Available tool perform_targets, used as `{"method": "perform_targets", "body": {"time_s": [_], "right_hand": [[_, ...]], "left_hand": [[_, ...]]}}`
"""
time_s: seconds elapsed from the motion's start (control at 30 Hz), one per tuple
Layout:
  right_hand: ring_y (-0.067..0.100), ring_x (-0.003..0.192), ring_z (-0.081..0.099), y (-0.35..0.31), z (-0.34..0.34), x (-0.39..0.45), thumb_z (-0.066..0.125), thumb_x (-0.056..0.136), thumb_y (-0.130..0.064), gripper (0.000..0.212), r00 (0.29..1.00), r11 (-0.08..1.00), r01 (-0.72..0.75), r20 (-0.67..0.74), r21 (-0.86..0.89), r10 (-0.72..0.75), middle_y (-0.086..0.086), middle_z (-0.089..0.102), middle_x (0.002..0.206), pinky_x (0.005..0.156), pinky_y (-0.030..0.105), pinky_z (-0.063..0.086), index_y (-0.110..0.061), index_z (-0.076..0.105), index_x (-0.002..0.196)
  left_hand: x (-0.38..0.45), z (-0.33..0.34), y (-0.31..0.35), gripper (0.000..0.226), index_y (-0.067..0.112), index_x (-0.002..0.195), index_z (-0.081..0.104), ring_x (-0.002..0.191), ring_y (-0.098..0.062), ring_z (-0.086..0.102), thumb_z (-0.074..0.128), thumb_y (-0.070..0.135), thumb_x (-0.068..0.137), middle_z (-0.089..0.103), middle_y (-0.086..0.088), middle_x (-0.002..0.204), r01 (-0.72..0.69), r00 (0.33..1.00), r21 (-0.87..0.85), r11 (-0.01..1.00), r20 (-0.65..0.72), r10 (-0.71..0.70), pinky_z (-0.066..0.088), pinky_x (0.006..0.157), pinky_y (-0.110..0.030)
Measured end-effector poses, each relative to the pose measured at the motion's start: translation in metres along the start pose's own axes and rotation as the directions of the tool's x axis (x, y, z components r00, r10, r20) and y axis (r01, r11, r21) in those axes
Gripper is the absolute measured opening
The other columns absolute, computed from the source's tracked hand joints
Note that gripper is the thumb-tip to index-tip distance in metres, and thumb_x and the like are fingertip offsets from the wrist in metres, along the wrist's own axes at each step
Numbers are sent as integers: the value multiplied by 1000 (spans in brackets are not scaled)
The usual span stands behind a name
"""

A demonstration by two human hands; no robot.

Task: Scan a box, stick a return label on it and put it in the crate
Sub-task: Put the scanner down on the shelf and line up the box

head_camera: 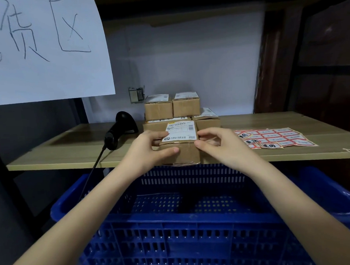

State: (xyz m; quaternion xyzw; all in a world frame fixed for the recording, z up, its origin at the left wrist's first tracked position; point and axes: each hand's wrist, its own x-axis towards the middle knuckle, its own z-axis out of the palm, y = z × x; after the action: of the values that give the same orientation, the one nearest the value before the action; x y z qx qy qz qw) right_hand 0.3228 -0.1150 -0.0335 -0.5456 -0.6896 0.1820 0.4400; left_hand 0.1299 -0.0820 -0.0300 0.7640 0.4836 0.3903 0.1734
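A small brown cardboard box (181, 152) with a white shipping label on top rests at the front edge of the wooden shelf (70, 156). My left hand (150, 148) grips its left side, thumb on the front face. My right hand (217, 143) holds its right side. A black barcode scanner (119, 129) stands on the shelf to the left, its cable hanging down. A sheet of red-and-white return labels (275, 138) lies on the shelf to the right. The blue perforated crate (195, 222) sits below the shelf, directly under the box.
Several more labelled cardboard boxes (173, 108) are stacked behind the held one. A white paper sign (44, 48) with handwriting hangs at the upper left. A dark wooden frame (272, 66) rises at the right.
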Motion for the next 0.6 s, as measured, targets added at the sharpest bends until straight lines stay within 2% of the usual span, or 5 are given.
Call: {"method": "perform_targets", "body": {"time_s": [0.23,0.33,0.47,0.53,0.6], "right_hand": [[21,98,66,2,2,-1,64,84,-28,38,999,999,-36,-5,13,36,7,66,110,93,32,49,-14,60,119],[19,87,67,8,-16,-4,61,87,-27,34,996,997,-56,-72,56,60,0,65,98,86,32,54,-13,60,117],[15,72,59,34,-71,-3,61,86,-16,22,934,964,-169,-346,-206,90,6,67,94,69,18,43,-6,68,105],[24,83,64,49,-99,-2,61,84,-20,20,906,879,-325,-380,-349,184,11,70,96,74,23,45,-8,71,97],[30,98,62,61,-117,-3,62,83,-29,25,882,752,-457,-353,-475,314,12,70,100,81,32,46,-9,72,94]], "left_hand": [[2,-1,-3,65,21,131,53,101,-12,53,75,37,71,54,-2,123,-37,999,36,999,41,35,39,83,-20],[-6,-4,12,67,25,134,47,112,-14,51,67,48,75,45,4,118,-144,987,179,973,-50,155,45,93,-29],[-15,9,68,41,20,122,59,106,-16,54,57,39,86,54,-1,111,-399,899,237,886,-91,429,43,92,-30],[-5,33,96,34,18,119,60,104,-19,56,55,30,88,59,-3,108,-473,870,260,842,-11,492,42,89,-31],[14,66,119,33,14,118,60,105,-24,60,53,24,88,65,-6,110,-462,886,272,844,108,451,47,90,-36]]}}
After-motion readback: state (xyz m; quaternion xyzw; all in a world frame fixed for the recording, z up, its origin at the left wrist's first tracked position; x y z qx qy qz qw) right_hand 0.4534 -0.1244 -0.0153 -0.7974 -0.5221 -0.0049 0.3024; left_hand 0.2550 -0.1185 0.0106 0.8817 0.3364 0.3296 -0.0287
